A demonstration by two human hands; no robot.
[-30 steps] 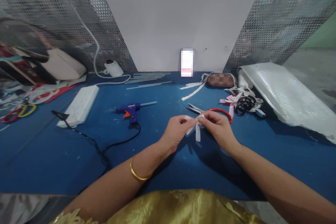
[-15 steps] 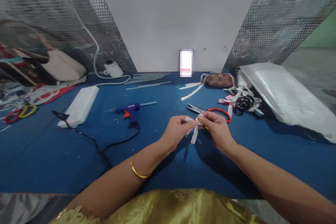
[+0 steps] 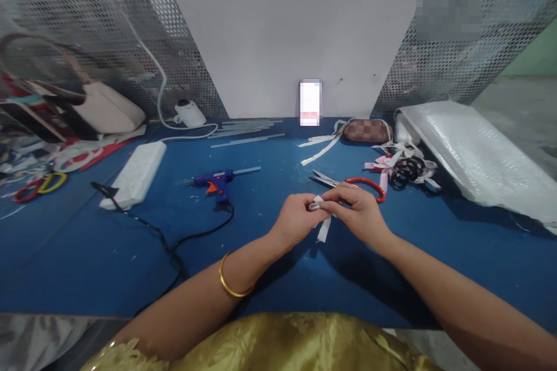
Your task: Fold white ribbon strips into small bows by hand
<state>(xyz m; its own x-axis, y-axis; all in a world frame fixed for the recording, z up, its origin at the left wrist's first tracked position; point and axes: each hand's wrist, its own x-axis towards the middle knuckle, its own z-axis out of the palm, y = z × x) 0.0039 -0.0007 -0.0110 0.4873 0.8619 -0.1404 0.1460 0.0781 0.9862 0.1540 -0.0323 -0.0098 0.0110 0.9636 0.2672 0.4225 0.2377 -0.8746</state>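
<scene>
My left hand (image 3: 296,221) and my right hand (image 3: 359,212) meet above the blue table (image 3: 108,255), both pinching a small white ribbon bow (image 3: 321,215). One ribbon tail hangs down between the hands; the loops are mostly hidden by my fingers. Just beyond my right hand lie red-handled scissors (image 3: 352,183), blades pointing left. A blue glue gun (image 3: 216,181) rests to the left of my hands, its black cord trailing toward me.
White power strip (image 3: 134,174) at left, glue sticks (image 3: 248,139) at the back, a checkered pouch (image 3: 366,130), loose ribbon strips (image 3: 322,146), a pile of ribbons and black hair ties (image 3: 402,167), a silver padded bag (image 3: 474,156) at right, bags and scissors (image 3: 39,185) far left.
My hands have closed in on each other, folding the bow's loops between the fingers; the spread bow of a second ago is now bunched, with one tail hanging.
</scene>
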